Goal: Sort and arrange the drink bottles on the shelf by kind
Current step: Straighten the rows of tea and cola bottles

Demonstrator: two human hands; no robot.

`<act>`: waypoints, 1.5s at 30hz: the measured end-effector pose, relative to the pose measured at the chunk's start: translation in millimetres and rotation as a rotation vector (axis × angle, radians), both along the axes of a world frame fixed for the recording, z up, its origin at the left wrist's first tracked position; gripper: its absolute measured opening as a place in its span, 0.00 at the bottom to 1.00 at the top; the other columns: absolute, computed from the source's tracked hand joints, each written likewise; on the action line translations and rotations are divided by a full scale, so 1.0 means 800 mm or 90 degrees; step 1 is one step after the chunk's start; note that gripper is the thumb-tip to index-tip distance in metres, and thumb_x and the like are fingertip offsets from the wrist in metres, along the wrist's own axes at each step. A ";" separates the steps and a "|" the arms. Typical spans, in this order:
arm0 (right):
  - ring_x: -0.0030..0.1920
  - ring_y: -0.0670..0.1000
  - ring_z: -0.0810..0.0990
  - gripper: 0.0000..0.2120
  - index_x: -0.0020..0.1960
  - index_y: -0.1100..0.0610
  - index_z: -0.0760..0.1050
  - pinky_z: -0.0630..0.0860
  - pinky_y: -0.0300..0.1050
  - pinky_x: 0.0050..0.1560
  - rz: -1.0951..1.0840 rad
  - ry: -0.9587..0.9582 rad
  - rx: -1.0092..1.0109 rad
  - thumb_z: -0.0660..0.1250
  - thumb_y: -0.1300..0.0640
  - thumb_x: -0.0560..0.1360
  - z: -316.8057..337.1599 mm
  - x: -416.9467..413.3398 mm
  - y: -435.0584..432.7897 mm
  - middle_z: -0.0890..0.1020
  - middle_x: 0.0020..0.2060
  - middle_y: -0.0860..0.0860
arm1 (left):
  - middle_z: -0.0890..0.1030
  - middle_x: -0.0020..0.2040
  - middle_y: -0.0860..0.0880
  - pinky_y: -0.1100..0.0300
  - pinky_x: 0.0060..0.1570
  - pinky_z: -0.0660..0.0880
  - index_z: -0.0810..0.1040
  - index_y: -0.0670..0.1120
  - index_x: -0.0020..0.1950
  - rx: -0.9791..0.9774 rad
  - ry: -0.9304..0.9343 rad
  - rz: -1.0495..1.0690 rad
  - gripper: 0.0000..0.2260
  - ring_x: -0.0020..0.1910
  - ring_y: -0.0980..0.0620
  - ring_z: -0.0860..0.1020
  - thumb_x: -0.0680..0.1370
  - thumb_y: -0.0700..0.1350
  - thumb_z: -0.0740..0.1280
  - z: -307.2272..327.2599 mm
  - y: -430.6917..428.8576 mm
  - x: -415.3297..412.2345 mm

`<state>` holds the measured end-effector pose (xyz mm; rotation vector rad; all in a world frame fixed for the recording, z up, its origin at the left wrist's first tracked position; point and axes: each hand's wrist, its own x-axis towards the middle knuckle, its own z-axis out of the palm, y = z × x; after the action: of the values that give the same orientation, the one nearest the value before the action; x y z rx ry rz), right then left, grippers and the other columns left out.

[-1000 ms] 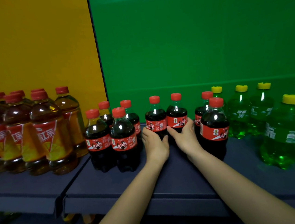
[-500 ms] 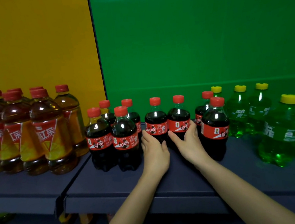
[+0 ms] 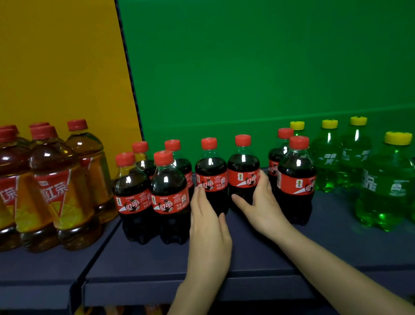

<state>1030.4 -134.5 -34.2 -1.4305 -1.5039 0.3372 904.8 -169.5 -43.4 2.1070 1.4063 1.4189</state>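
Note:
Two small cola bottles with red caps stand side by side at mid-shelf. My left hand [image 3: 208, 222] is cupped around the left cola bottle [image 3: 211, 179], fingers on its left side and thumb in front. My right hand [image 3: 261, 205] wraps the right cola bottle [image 3: 243, 174], fingers around its right side. More cola bottles stand in a cluster to the left [image 3: 170, 198], and two more to the right [image 3: 297, 182]. Large tea bottles [image 3: 54, 196] fill the far left. Green soda bottles with yellow caps [image 3: 389, 179] stand on the right.
The dark blue shelf [image 3: 160, 262] is split by a seam between the tea section and the cola section. Yellow and green back panels rise behind the bottles. Bare shelf lies in front of the middle bottles. Orange bottles [image 3: 114, 313] show on a lower level.
Both hands stay on the two middle cola bottles and have slid a little lower on them. The view has shifted slightly; the other bottles have not moved.

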 end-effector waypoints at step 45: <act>0.52 0.37 0.76 0.33 0.61 0.51 0.68 0.72 0.31 0.49 -0.111 0.158 0.080 0.79 0.57 0.60 -0.002 0.141 -0.121 0.78 0.53 0.42 | 0.70 0.66 0.42 0.52 0.63 0.68 0.59 0.40 0.66 -0.146 -0.040 -0.149 0.30 0.65 0.44 0.69 0.72 0.46 0.72 0.030 0.083 0.174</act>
<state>1143.0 -231.7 -36.2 -1.3554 -1.1719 0.2951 1044.0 -102.8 -19.0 1.9874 1.1916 1.1638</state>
